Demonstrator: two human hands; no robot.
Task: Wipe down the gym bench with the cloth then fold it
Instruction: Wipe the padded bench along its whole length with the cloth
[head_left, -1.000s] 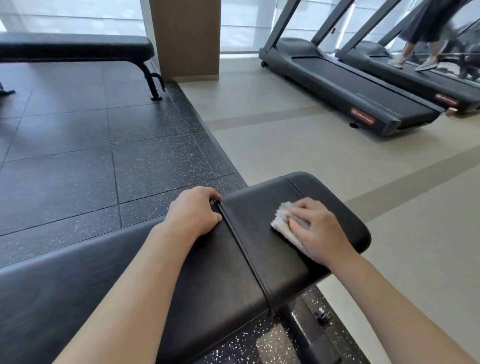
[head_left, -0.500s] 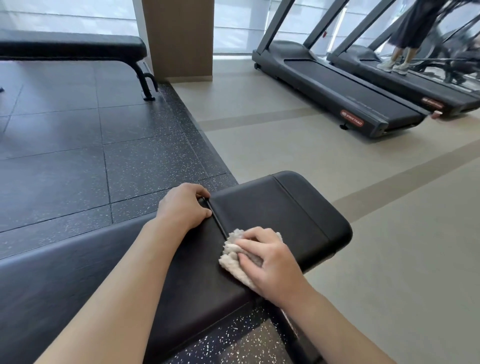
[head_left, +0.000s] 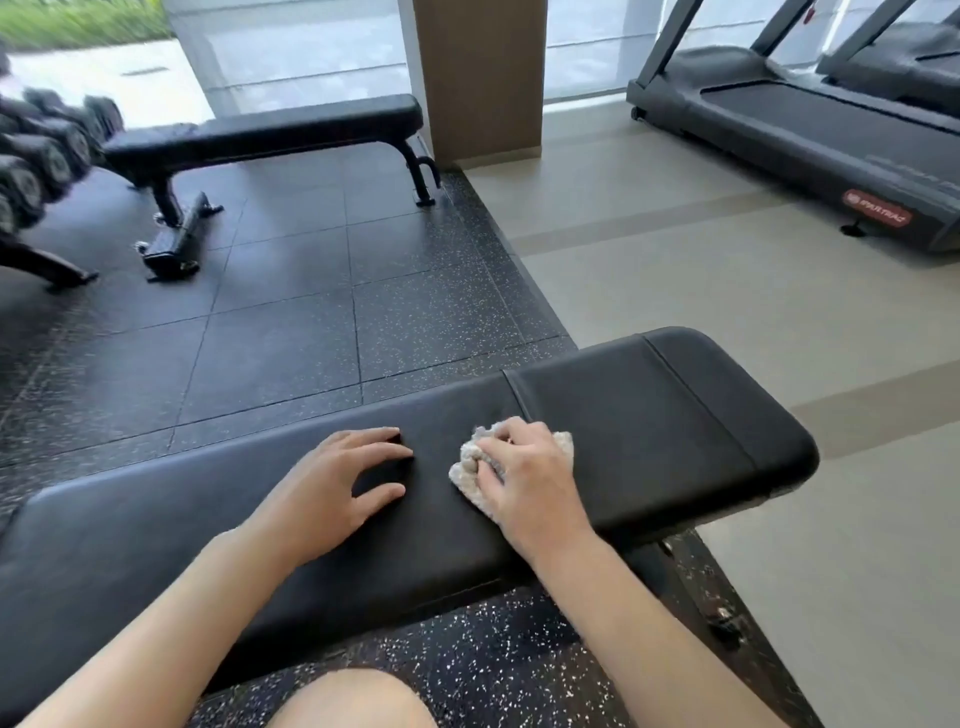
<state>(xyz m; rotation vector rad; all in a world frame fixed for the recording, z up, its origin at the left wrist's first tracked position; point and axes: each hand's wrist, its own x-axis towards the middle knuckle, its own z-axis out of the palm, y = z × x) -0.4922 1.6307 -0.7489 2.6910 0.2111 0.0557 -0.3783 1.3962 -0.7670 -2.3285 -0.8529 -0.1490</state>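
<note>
A black padded gym bench (head_left: 649, 415) runs across the lower half of the view, its rounded end at the right. A crumpled pale cloth (head_left: 470, 467) lies on the pad just left of the seam between the two cushions. My right hand (head_left: 524, 473) covers the cloth and grips it, fingers curled into it, pressing it on the pad. My left hand (head_left: 343, 483) rests flat on the pad a little to the left of the cloth, fingers spread.
A second black bench (head_left: 270, 130) stands at the back on the dark speckled floor, with dumbbells (head_left: 36, 150) at far left. A brown pillar (head_left: 480, 78) rises behind. Treadmills (head_left: 805, 124) stand at the right on pale flooring. My knee (head_left: 348, 701) shows at the bottom.
My right hand has slid the cloth leftward along the pad past the seam. My left hand left the bench's far edge and now lies flat on top. The view swung left.
</note>
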